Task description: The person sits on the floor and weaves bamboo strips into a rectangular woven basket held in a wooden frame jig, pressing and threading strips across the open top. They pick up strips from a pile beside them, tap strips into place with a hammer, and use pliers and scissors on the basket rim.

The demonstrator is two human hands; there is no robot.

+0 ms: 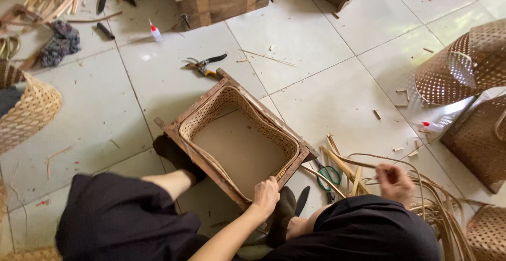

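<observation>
— Basket (240, 147) first: where is it, and what are your hands doing?

— It sits on the tiled floor (327, 45) between my knees, set inside a wooden frame (182, 121) that my feet brace from either side. My left hand (265, 196) grips the near rim of it, fingers curled over the woven edge. My right hand (395, 183) is off to the side, pinching a thin rattan strip (392, 161); it is a bit blurred, but the fingers are closed on the strand.

— How far along does it look?

— The walls are woven all the way round in an open lattice, and the bottom is flat and closed. I judge the body done. What seems left is the rim: a loose cane (247, 105) lies along the top edge and does not look bound down all the way.

— And round about you?

— Green-handled scissors (330, 175) lie just beside my right knee, with short bamboo slats (342, 163) and a pile of more strips next to them. Farther out, pruning shears (204, 63) rest beyond the frame, a small glue bottle (155, 31) past those, and finished woven baskets (464, 63) stand at the right.
</observation>
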